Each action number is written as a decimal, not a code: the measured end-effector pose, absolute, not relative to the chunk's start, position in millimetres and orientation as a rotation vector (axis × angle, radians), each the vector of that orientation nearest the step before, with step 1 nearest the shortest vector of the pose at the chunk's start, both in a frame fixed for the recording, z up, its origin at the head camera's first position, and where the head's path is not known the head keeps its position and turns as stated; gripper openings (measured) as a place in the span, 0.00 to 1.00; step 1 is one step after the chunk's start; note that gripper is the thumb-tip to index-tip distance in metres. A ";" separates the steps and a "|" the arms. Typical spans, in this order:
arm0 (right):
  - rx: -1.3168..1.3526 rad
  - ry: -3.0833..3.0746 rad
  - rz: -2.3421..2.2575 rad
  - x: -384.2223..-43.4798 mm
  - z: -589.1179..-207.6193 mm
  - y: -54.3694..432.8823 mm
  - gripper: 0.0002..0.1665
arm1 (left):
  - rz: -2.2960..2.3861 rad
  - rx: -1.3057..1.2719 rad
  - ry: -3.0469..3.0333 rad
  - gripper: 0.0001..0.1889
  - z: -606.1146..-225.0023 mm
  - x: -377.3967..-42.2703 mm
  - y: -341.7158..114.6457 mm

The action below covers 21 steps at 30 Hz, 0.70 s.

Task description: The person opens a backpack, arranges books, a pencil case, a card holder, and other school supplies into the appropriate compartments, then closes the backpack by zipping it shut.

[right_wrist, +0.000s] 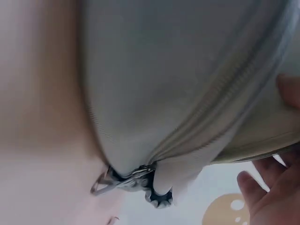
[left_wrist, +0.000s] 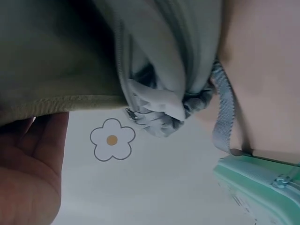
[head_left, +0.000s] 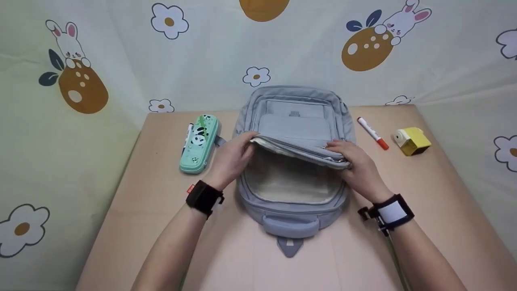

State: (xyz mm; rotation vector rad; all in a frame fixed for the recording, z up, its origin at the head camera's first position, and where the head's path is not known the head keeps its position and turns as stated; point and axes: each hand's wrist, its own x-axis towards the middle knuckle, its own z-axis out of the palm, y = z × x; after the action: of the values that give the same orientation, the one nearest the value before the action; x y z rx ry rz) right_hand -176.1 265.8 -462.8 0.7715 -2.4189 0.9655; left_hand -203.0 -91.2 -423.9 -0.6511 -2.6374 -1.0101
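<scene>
A grey-blue backpack [head_left: 299, 125] lies on the table with its top handle [head_left: 291, 227] toward me. Its unzipped front panel [head_left: 301, 148] is lifted, and the pale lining [head_left: 291, 184] of the compartment shows below. My left hand [head_left: 234, 159] grips the panel's left edge. At the right corner, my right hand [head_left: 361, 169] holds the same panel, fingers on top. In the left wrist view, fingers [left_wrist: 49, 138] meet the taped edge of the lining [left_wrist: 70, 104]. The right wrist view shows the thumb [right_wrist: 289, 89] on the panel's inner side, with fingers across the edge.
Left of the backpack lies a mint panda pencil case [head_left: 196, 159], a dark-capped marker [head_left: 187, 137] along its far side. To the right are a red-capped white marker [head_left: 371, 132] and a yellow and white pencil sharpener [head_left: 418, 141]. A patterned cloth [head_left: 210, 60] hangs behind the table [head_left: 428, 226].
</scene>
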 end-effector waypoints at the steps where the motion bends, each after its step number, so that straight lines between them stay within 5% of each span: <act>1: 0.744 -2.415 1.023 -178.3 -460.7 266.1 0.29 | -1.044 -0.636 -2.633 0.16 -421.4 -204.0 -90.0; 10: 0.485 -2.282 1.260 -195.6 -442.3 258.7 0.13 | -1.145 -0.554 -2.557 0.14 -403.9 -214.0 -82.6; 21: 0.438 -2.205 1.468 -207.3 -429.1 251.5 0.23 | -1.167 -0.477 -2.506 0.14 -388.3 -224.7 -82.0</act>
State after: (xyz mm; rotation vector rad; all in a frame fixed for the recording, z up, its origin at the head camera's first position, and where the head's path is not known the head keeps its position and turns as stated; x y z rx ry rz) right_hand -207.3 251.5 -429.1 0.4384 -2.2049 1.4681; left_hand -224.7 -82.0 -388.3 -0.4773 -2.5065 -1.1668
